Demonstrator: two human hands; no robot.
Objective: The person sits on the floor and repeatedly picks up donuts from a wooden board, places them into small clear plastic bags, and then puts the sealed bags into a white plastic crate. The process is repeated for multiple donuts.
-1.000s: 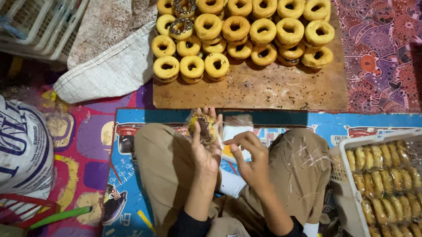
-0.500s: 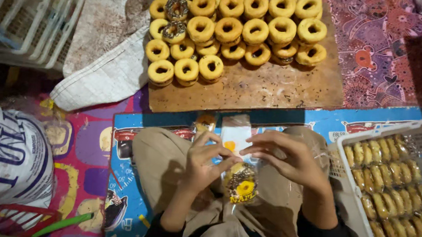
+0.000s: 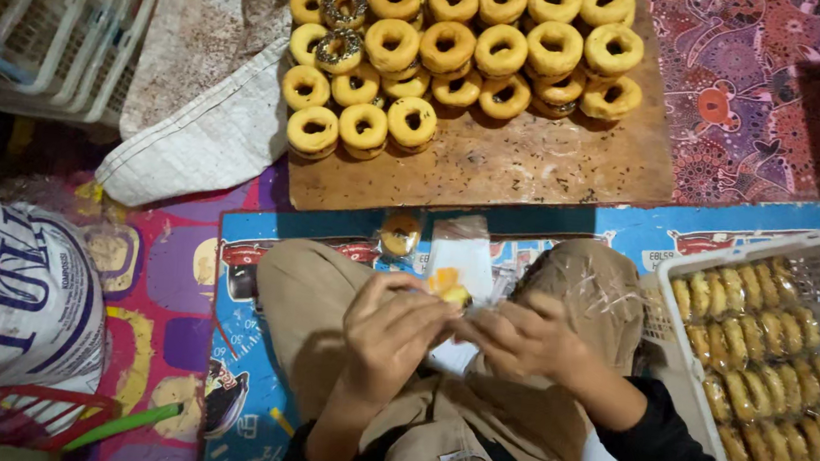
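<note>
My left hand [image 3: 392,329] and my right hand [image 3: 526,335] meet over my lap, both pinching a doughnut in a clear plastic wrapper [image 3: 450,288]; only its yellow-orange top shows between my fingers. A wooden board [image 3: 532,162] lies on the floor ahead, loaded with several yellow ring doughnuts [image 3: 447,45], two of them with dark sprinkles [image 3: 342,3]. One wrapped doughnut [image 3: 400,234] and a clear empty bag [image 3: 462,249] lie on the mat just in front of my knees.
A white plastic crate [image 3: 720,255] at my right holds rows of wrapped doughnuts [image 3: 771,356]. A white cloth sack [image 3: 200,116] lies left of the board, stacked white crates [image 3: 36,25] at top left, a printed sack [image 3: 10,292] at left.
My hands moved from near my knees, where the left held a doughnut, back over my lap and closed together on the wrapped doughnut. The view shifted slightly.
</note>
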